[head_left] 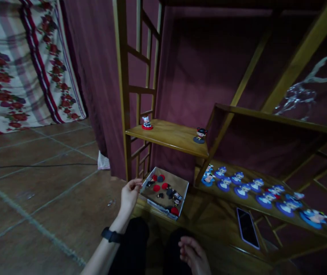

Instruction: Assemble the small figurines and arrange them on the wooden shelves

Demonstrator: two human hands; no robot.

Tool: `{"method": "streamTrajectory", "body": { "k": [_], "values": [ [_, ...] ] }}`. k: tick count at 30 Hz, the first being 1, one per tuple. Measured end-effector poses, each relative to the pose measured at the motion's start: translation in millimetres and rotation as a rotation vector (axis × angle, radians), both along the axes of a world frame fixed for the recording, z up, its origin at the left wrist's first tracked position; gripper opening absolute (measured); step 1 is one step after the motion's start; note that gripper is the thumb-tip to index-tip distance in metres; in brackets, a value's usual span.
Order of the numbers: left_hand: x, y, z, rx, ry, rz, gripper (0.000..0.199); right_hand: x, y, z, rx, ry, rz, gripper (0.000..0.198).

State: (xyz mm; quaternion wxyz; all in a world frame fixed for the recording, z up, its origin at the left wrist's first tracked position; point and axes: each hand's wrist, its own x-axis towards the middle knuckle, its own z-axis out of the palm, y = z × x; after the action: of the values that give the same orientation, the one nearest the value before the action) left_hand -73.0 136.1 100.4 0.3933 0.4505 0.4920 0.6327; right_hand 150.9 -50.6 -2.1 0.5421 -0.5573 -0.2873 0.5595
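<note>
My left hand (131,194), with a dark band on its wrist, is at the left rim of a shallow cardboard box (184,189). Its fingers are pinched together; whether anything is between them I cannot make out. Inside the box lie red round bases (157,188), dark round bases and several small dark figurine pieces (175,194). My right hand (193,253) is low in front of my knees, fingers curled in, and what it holds, if anything, is hidden. On the shelf above the box stand a white-haired figurine on a red base (146,123) and a black-haired figurine on a dark base (200,135).
Several blue-and-white figurines (242,190) stand in rows on the right shelf (277,214). A phone (247,228) lies on the lower wooden surface. A clear ornament (300,91) is at upper right. Wooden posts (122,88) frame the shelves. A cable (37,166) crosses the tiled floor.
</note>
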Motion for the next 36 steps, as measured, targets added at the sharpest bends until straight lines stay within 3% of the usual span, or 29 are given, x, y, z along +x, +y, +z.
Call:
{"method": "streamTrajectory", "body": {
  "k": [3, 8, 13, 17, 22, 28, 32, 36],
  "values": [
    [2.3, 25.4, -29.8, -0.082, -0.057, -0.043, 0.026, -10.0, 50.7, 16.6, 0.157, -0.037, -0.050, 0.030],
    [15.6, 55.1, -41.1, -0.089, -0.176, -0.042, 0.032, -35.6, 147.6, 29.8, 0.280, -0.262, 0.017, 0.022],
    [7.4, 59.8, -67.3, -0.135, -0.271, 0.036, 0.031, -70.4, 246.1, 8.4, 0.360, -0.689, 0.201, 0.024],
    [-6.3, 59.0, -71.9, -0.157, -0.232, 0.029, 0.030, -97.7, 293.0, -13.4, 0.337, -0.977, 0.285, 0.038],
    [-14.2, 63.8, -64.6, -0.188, -0.176, -0.001, 0.028, -105.9, 300.1, -33.0, 0.338, -1.159, 0.321, 0.050],
    [-11.8, 70.8, -64.3, -0.191, -0.200, -0.026, 0.028, -65.3, 281.2, -36.4, 0.249, -1.205, 0.370, 0.029],
    [-10.5, 74.5, -65.7, -0.211, -0.229, -0.034, 0.028, -42.6, 277.3, -34.7, 0.199, -1.214, 0.311, 0.029],
    [-10.0, 77.5, -70.5, -0.231, -0.249, -0.047, 0.031, -41.2, 280.1, -37.4, 0.207, -1.217, 0.296, 0.030]
  ]
}}
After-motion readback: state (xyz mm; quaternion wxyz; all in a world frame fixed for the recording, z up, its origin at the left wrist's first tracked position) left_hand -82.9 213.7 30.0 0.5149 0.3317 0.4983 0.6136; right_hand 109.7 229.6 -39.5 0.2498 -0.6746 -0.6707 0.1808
